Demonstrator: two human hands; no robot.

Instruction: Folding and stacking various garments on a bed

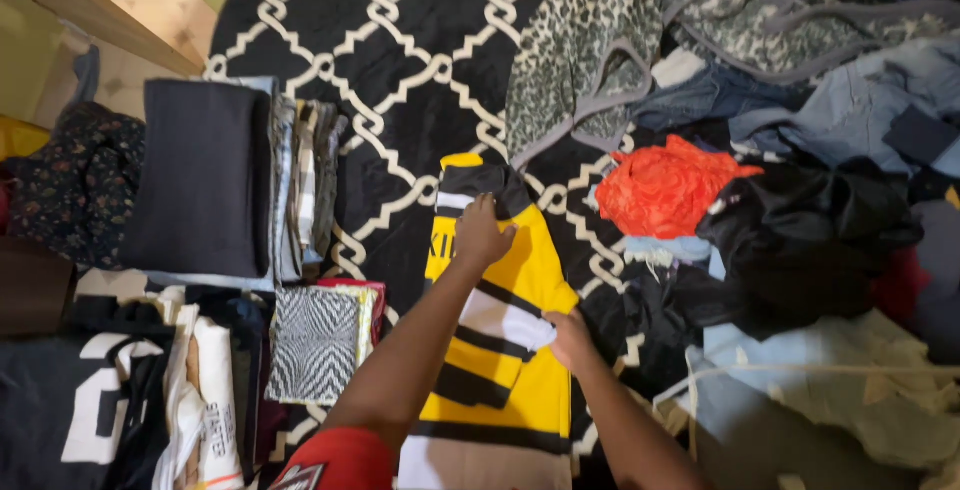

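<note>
Yellow striped shirt (520, 290) laid flat on patterned blanket (400, 70); collar end pinched by left hand (482, 235), white stripe gripped by right hand (570, 338); hands apart. Folded stacks (215, 180) at left.

Two bare forearms, uncovered from elbow to wrist, with no watch, band or ring visible on either. Left hand (482, 233) and right hand (572, 340) ungloved, fingers bare, nails too small to make out. At the near edge, on the left arm's side, wore a short red sleeve (345, 460) ending above the elbow, with a small dark patch edged in white at its near left corner, details unreadable. Right upper arm cut off by the near edge, so any sleeve there was out of sight
</note>
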